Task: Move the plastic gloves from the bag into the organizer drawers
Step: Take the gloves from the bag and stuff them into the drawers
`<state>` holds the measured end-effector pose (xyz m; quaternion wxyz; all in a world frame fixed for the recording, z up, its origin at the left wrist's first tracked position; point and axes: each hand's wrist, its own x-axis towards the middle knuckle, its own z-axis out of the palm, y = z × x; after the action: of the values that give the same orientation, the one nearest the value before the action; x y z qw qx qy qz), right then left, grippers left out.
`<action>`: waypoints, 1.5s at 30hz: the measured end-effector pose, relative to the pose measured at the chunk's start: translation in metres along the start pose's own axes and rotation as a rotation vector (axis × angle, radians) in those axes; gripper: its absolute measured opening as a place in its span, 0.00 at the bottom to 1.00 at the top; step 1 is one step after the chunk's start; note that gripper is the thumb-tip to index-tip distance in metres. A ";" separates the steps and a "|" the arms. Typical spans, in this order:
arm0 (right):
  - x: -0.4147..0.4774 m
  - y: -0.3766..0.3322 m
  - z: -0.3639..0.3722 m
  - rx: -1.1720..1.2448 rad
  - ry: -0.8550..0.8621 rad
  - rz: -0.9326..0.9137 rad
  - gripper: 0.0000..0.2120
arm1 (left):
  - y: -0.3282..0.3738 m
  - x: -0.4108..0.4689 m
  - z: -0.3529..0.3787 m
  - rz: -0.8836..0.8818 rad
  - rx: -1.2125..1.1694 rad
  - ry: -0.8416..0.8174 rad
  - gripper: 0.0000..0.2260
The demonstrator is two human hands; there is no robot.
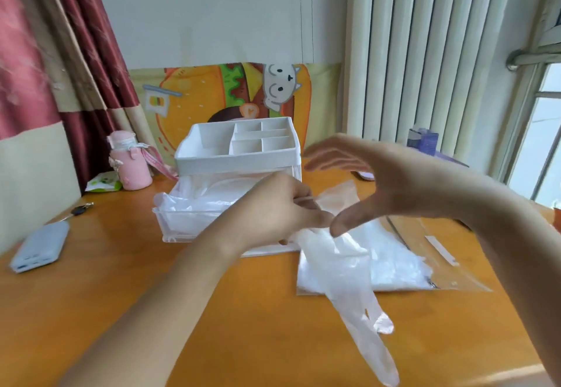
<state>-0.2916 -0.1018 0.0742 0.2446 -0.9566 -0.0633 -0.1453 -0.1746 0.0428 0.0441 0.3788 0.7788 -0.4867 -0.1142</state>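
My left hand [279, 207] pinches the cuff of a thin clear plastic glove [361, 304], which hangs down toward the table's front with its fingers at the bottom. My right hand [379, 180] hovers above it with fingers straight and spread, holding nothing. Under both lies the clear zip bag [425, 253] with a pile of gloves [391, 268] inside, flat on the orange table. To the left stands the white organizer [239, 162]. Its clear upper drawer [170, 219] is pulled out and holds crumpled gloves [200, 198].
A pink bottle [130, 162] and a wipes pack [104, 181] stand at the back left, keys [80, 210] and a blue power bank [41, 247] on the left. A purple box [423, 139] is by the radiator at the right. A burger-print cushion [212, 95] leans behind the organizer.
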 end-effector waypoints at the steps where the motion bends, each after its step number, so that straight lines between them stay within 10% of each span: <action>1: 0.013 -0.007 0.004 -0.131 -0.047 0.019 0.35 | -0.001 -0.001 -0.008 -0.015 0.020 0.010 0.13; 8: 0.073 -0.035 0.012 -0.272 -0.083 0.050 0.06 | -0.022 -0.015 -0.057 -0.086 0.075 0.169 0.06; 14: 0.111 -0.038 0.009 0.566 0.126 0.177 0.04 | -0.048 -0.024 -0.077 -0.175 -0.641 0.291 0.17; 21: 0.118 -0.023 0.016 1.001 0.216 0.302 0.05 | -0.059 -0.010 -0.101 -0.164 -0.744 0.470 0.05; 27: 0.102 0.000 0.027 0.618 -0.034 0.433 0.12 | -0.070 0.028 -0.131 -0.148 -0.132 0.510 0.03; 35: 0.115 0.011 0.047 0.432 0.394 0.370 0.14 | -0.065 0.057 -0.127 -0.003 0.163 0.274 0.04; 41: 0.116 0.024 0.069 -0.112 0.376 0.345 0.14 | -0.077 0.057 -0.123 0.067 0.567 0.482 0.17; 45: 0.120 0.023 0.079 -0.271 0.369 0.331 0.12 | -0.057 0.030 -0.096 0.237 0.516 0.562 0.06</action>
<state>-0.1539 -0.0772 0.0347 0.1422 -0.9353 0.1591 -0.2821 -0.0691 0.0769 0.0759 0.2998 0.7876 -0.4634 0.2740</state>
